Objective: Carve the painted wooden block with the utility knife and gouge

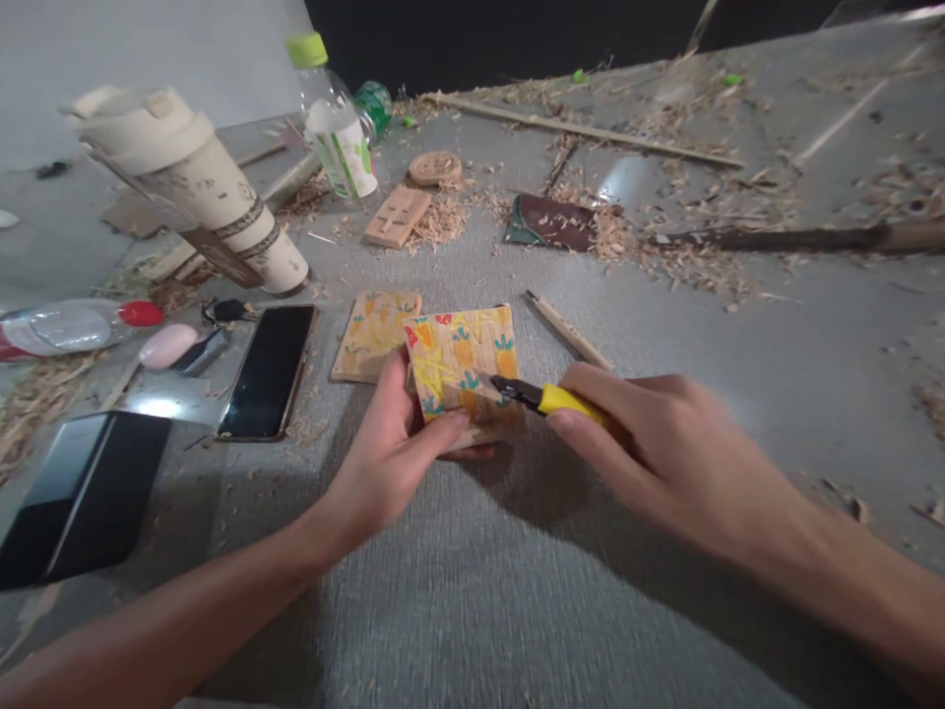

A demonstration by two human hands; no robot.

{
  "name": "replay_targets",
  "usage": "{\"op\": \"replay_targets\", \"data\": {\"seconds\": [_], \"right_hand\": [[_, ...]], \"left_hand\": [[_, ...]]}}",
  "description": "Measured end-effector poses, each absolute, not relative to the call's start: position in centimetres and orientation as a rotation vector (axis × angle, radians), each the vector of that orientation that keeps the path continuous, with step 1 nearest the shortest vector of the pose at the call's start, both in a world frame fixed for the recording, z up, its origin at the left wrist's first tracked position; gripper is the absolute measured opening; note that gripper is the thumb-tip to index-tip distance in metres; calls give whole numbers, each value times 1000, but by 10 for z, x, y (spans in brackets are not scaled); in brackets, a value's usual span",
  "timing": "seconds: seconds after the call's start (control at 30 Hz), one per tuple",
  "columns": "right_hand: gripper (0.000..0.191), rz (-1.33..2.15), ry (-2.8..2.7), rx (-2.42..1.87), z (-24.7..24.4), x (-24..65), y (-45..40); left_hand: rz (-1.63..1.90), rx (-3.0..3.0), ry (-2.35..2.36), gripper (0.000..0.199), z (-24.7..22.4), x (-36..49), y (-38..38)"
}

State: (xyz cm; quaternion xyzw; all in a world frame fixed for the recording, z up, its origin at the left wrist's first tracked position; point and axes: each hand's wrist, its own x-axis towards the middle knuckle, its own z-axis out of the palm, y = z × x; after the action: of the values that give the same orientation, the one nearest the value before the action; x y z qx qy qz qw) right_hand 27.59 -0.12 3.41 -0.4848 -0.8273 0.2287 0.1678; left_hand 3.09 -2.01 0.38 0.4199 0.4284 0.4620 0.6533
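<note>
My left hand [403, 438] grips a square wooden piece [465, 354] by its lower left, thumb on the face and fingers underneath. Yellow, orange, teal and red drawings cover that piece. In my right hand [635, 423] is a yellow and black cutter [565, 402], its dark tip over the right part of the drawn face; whether it touches cannot be told. Behind the held piece, a second painted wooden piece [369, 335] lies on the grey surface. A thin wooden stick [568, 330] with a dark tip lies just beyond my right hand.
At left are a phone [270, 372], a black folded object [85, 492], a red-capped bottle [70, 328] and a beige tumbler [203, 192]. Farther back are a green-capped bottle [336, 138], carved wood [399, 215], a brown sheath [553, 222], a long dark rod [797, 238] and scattered shavings.
</note>
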Motion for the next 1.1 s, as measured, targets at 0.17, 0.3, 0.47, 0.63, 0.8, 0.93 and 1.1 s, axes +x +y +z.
{"op": "replay_targets", "data": {"seconds": [0.17, 0.3, 0.47, 0.63, 0.8, 0.93, 1.1], "right_hand": [[45, 513, -2330, -1359, 32, 281, 3], [47, 443, -2402, -1374, 26, 279, 3], [42, 297, -2479, -1342, 23, 277, -4], [37, 241, -2513, -1311, 26, 276, -9], [38, 222, -2536, -1305, 26, 276, -9], [37, 229, -2545, -1279, 25, 277, -9], [38, 273, -2559, -1276, 26, 276, -9]], "left_hand": [[1060, 910, 996, 60, 7, 29, -20], [1086, 904, 1035, 56, 7, 28, -21], [1142, 961, 1077, 71, 2, 28, -21], [1170, 1045, 1147, 95, 3, 31, -19], [1249, 1133, 1172, 126, 3, 34, -19], [1249, 1199, 1180, 135, -2, 32, -20], [1224, 1241, 1174, 139, -4, 30, -20]]}}
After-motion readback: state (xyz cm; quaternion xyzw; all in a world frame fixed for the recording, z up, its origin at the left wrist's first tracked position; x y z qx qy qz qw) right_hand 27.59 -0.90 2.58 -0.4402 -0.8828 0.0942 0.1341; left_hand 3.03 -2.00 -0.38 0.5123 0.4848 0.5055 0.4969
